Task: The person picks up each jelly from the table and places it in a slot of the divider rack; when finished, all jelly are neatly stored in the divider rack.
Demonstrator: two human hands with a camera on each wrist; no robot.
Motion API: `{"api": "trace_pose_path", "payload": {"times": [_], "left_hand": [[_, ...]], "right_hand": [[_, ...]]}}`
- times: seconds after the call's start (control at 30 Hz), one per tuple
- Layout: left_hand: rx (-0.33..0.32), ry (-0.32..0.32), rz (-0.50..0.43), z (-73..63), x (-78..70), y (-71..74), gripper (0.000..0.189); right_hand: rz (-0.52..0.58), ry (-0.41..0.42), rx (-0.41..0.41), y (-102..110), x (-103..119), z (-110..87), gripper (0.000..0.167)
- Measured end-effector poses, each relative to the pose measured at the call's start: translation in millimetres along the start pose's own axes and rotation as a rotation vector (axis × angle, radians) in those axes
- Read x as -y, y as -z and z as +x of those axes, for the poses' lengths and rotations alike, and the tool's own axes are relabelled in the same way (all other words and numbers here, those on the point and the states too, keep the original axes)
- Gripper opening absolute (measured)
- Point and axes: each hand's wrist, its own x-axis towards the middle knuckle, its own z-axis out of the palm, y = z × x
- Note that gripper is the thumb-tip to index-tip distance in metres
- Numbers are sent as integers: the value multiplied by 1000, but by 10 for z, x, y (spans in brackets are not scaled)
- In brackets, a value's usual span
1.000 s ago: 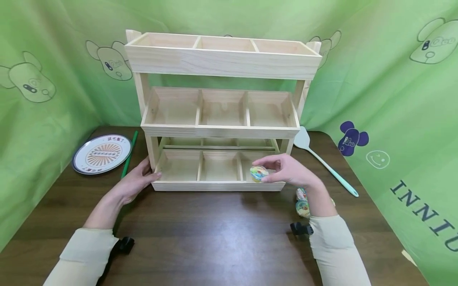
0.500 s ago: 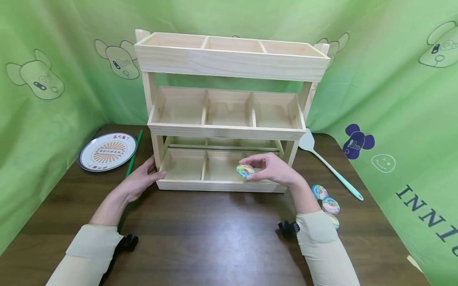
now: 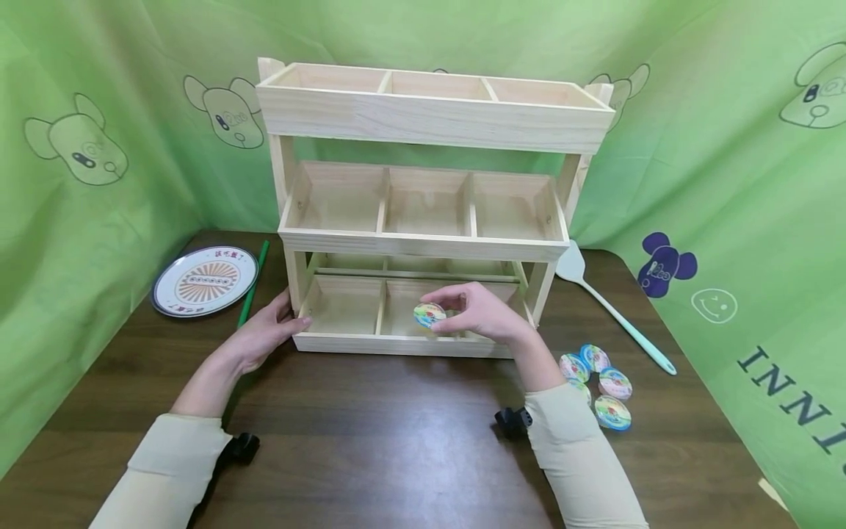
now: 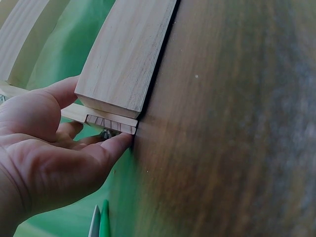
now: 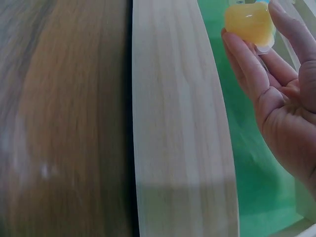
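Observation:
A wooden three-tier shelf (image 3: 429, 121), each tier split into three compartments, stands on the table. My left hand (image 3: 264, 336) grips its lower left corner, thumb at the bottom tier's edge and fingers round the side post, as the left wrist view shows. Between thumb and fingertips my right hand (image 3: 481, 314) pinches a small jelly cup (image 3: 429, 315) with a colourful printed lid. The cup is over the middle compartment of the bottom tier, near the front board. From the right wrist, the cup's yellow filling (image 5: 249, 23) shows through its clear wall.
Several more jelly cups (image 3: 612, 413) lie to the right, partly behind the right forearm. A pale spatula (image 3: 615, 312) leans out beside the shelf's right side. A printed plate (image 3: 205, 281) and a green stick (image 3: 253, 285) are at the left.
My right hand has carried the jelly cup leftward, from the bottom tier's right compartment to its middle one. My left hand keeps its grip on the shelf corner. The view has shifted slightly.

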Motion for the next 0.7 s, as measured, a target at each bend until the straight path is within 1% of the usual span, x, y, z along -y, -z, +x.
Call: {"api": "trace_pose_path", "payload": {"times": [0.13,0.37,0.5,0.7], "left_hand": [[-3,-5,-1,9,15,7,86],[0,-9,-3,10,20,14,88],[-7,-3,-4,2,16,16,87],[-4,-2,0,7,9,10,86]], "right_hand": [[-25,4,-6,-37,-4,85,49],[-23,7,-19,-130,32,218,47],[-25,3,-11,-183,59,305,49],[-66,37,10,-263,93,424,49]]}}
